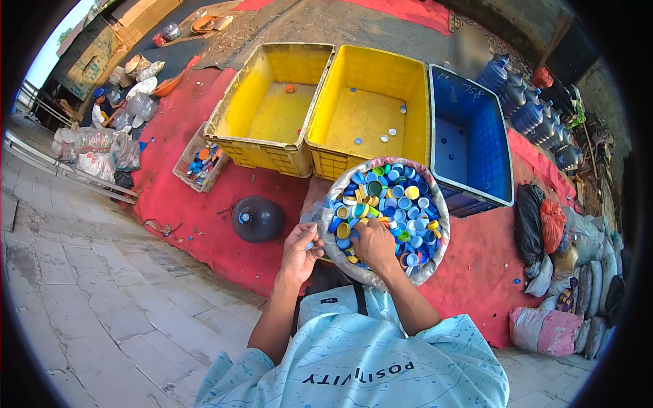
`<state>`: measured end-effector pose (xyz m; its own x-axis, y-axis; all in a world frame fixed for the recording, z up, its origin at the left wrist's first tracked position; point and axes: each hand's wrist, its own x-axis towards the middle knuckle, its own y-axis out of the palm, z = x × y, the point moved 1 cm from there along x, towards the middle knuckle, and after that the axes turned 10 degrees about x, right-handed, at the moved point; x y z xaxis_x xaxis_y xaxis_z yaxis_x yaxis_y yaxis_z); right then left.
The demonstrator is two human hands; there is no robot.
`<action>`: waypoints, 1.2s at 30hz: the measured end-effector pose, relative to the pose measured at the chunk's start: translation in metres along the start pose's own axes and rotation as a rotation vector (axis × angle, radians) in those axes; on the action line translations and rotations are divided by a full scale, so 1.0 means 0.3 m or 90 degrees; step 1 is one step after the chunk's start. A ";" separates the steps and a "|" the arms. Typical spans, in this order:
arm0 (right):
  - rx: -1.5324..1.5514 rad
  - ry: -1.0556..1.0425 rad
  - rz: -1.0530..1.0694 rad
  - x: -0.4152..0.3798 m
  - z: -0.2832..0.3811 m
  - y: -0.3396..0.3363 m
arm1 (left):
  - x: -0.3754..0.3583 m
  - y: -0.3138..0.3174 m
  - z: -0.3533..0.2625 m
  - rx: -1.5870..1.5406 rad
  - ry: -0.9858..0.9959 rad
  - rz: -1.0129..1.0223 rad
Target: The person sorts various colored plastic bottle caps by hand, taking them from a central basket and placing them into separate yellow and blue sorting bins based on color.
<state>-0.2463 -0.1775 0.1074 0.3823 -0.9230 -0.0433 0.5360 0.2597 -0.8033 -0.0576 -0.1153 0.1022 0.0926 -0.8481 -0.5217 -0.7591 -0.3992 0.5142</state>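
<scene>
A round sack (pixel 437 266) full of plastic bottle caps (pixel 412 193), mostly blue with some yellow, green and white, stands in front of me. Into the caps near its front reaches my right hand (pixel 375 243); its fingertips are among them, and what they hold is hidden. Just left of the sack's rim, my left hand (pixel 300 254) is closed on a small blue cap (pixel 309 245). Beyond the sack are two yellow crates (pixel 260 151) (pixel 330 158) and a blue crate (pixel 469 193), with a few caps on their floors.
On the red ground sheet (pixel 197 231) are a dark round jug (pixel 258 219) and a small crate of caps (pixel 202 163). Filled bags (pixel 544 330) and large water jugs (pixel 527 109) line the right side. A person (pixel 102 110) sits far left among bags.
</scene>
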 end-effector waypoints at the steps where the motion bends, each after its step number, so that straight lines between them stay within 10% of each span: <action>1: -0.006 0.002 0.000 0.003 -0.001 0.006 | -0.015 0.024 -0.008 0.030 0.007 -0.013; 11: 0.139 0.010 -0.075 0.000 -0.024 0.010 | 0.010 0.006 0.075 0.190 0.001 -0.008; 20: 0.905 0.320 -0.043 -0.055 -0.140 -0.095 | -0.008 0.065 0.110 0.940 0.427 -0.070; 28: 1.299 0.300 0.011 -0.134 -0.147 -0.116 | 0.013 0.109 0.125 1.063 0.376 -0.088; 36: 1.299 0.304 0.004 -0.180 -0.173 -0.073 | 0.036 0.128 0.149 1.053 0.364 -0.085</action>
<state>-0.3178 -0.1482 0.0965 0.3874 -0.8185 -0.4243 0.5341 -0.1760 0.8269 -0.1146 -0.1244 0.0859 0.1218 -0.9921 -0.0289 -0.4936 -0.0353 -0.8690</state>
